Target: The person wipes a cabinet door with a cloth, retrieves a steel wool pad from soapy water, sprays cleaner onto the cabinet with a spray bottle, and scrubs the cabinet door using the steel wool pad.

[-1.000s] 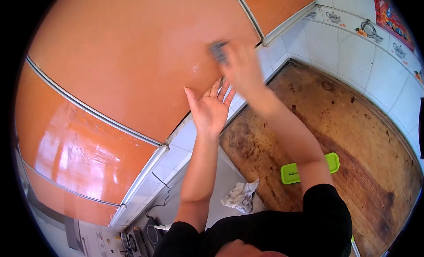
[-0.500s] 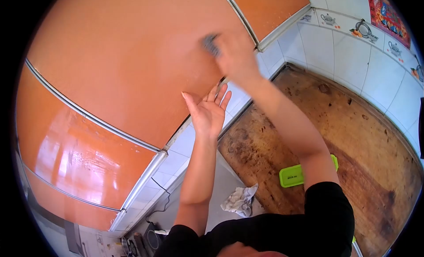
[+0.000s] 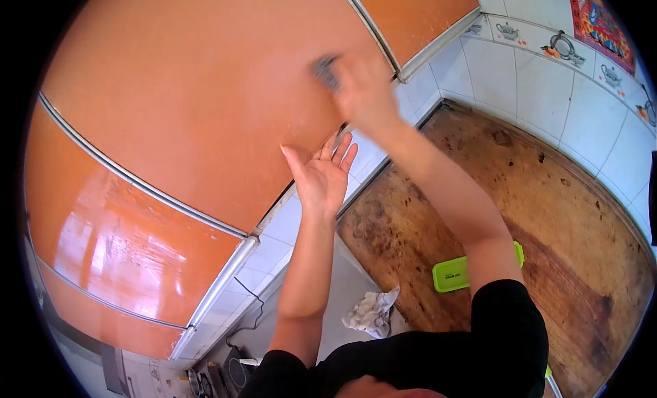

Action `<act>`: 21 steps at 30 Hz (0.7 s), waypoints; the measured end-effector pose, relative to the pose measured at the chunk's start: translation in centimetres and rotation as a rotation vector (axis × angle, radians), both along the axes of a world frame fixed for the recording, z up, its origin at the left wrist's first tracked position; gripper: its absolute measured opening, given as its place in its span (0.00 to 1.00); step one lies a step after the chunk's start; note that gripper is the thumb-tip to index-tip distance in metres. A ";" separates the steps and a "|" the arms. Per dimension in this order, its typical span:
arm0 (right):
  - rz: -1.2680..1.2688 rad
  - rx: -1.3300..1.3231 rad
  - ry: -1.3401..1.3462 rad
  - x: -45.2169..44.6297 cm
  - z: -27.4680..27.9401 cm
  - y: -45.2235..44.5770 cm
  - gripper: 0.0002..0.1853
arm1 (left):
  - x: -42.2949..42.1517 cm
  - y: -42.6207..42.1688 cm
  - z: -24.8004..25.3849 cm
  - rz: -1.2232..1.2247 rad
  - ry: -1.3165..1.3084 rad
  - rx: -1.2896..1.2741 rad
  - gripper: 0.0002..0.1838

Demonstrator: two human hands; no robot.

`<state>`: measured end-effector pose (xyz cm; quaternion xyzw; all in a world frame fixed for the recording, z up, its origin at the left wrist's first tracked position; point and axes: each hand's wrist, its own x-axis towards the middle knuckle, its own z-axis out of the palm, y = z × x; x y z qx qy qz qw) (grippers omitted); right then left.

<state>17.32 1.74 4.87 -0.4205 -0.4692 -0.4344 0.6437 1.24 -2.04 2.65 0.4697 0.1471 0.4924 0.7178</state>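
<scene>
A grey scrubbing pad (image 3: 325, 71) is pressed on the large orange cabinet door (image 3: 185, 110), near its lower right corner. My right hand (image 3: 366, 90), blurred by motion, is closed round the pad. Just below it, my left hand (image 3: 323, 179) is held palm up with its fingers spread at the door's lower edge, and nothing lies in it. A faint whitish, hazy patch shows on the door around the pad.
A green lid (image 3: 450, 275) lies on the stained wooden board (image 3: 547, 213), partly behind my right forearm. A crumpled white cloth (image 3: 373, 312) rests on the grey counter (image 3: 345, 281). White tiles (image 3: 540, 83) line the wall. A black cable (image 3: 259, 309) runs along the counter.
My right hand and the pad have shifted slightly left on the door since the first frame. My left hand sits slightly lower in the view, still open. The camera view has shifted a little.
</scene>
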 end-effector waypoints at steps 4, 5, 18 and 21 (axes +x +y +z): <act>0.077 0.012 -0.074 0.3 0.2 0.3 0.18 | 0.6 -0.6 0.3 0.060 -0.013 0.012 0.49; 0.084 -0.010 0.038 1.8 0.3 0.7 0.18 | 0.3 -0.4 0.2 0.036 -0.013 -0.009 0.49; 0.186 -0.062 -0.044 0.5 -2.8 -1.4 0.20 | 1.1 -0.3 0.3 0.162 0.077 0.011 0.51; 0.154 -0.114 -0.109 1.9 -3.1 -1.2 0.20 | 0.9 0.1 -0.1 0.156 0.071 0.040 0.52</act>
